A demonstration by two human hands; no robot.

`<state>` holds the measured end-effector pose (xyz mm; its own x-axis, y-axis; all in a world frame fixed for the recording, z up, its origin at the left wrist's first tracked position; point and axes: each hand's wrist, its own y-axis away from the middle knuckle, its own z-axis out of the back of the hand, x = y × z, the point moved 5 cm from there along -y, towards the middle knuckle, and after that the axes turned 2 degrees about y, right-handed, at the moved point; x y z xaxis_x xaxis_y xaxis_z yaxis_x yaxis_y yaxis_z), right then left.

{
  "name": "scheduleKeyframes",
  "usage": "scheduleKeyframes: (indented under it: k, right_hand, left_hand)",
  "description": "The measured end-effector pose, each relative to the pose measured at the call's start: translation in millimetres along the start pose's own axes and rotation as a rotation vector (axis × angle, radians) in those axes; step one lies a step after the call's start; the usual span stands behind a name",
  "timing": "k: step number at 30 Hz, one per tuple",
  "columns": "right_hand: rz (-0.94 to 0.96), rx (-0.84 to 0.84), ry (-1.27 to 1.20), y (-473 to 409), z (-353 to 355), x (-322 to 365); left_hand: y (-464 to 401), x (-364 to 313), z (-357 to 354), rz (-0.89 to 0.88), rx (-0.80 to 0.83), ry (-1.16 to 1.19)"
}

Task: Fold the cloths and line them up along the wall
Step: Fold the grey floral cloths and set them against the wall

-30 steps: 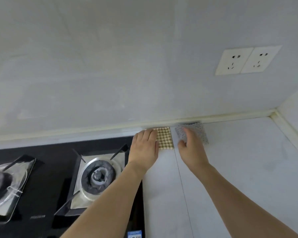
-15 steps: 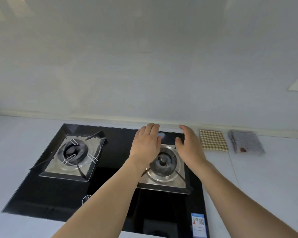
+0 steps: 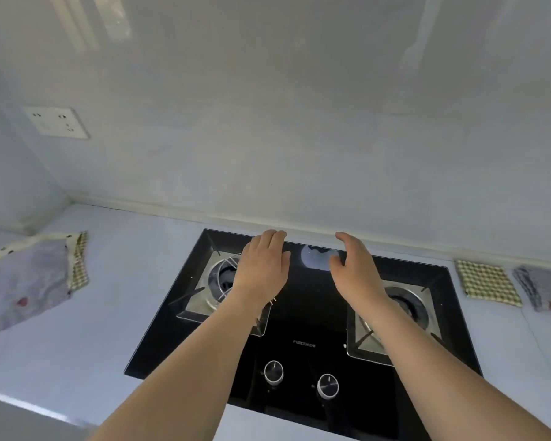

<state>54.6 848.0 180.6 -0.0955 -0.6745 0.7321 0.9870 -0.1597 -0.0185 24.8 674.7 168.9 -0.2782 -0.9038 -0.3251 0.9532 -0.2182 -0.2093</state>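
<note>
Both hands, left [image 3: 261, 265] and right [image 3: 355, 275], loose and holding nothing above the stove [image 3: 303, 316]. 2 folded cloths [image 3: 487, 283] by the wall at 3 o'clock, unfolded cloths [image 3: 23, 281] on the table [image 3: 109, 313] at 9.

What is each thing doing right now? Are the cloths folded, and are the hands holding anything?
Checked cloth: folded, flat on the counter right of the stove, near the wall.
Grey cloth: folded, beside the checked one, further right.
Cloths on the left: a grey one lying on a checked one, spread out, not folded.
Left hand: open, above the stove, holding nothing.
Right hand: open, fingers loosely bent, holding nothing.
Stove: no flame visible.
</note>
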Motion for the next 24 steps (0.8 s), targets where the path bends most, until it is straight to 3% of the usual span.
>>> scheduleKeyframes:
  k: [14, 24]
  right_hand:
    - [0.025, 0.044, -0.072, -10, -158, 173]
    - [0.146, 0.123, -0.053, -11, -267, 261]
  left_hand:
    - [4, 237, 109, 0.086, -0.042, 0.084]
    - [36, 342, 144, 0.106, -0.048, 0.066]
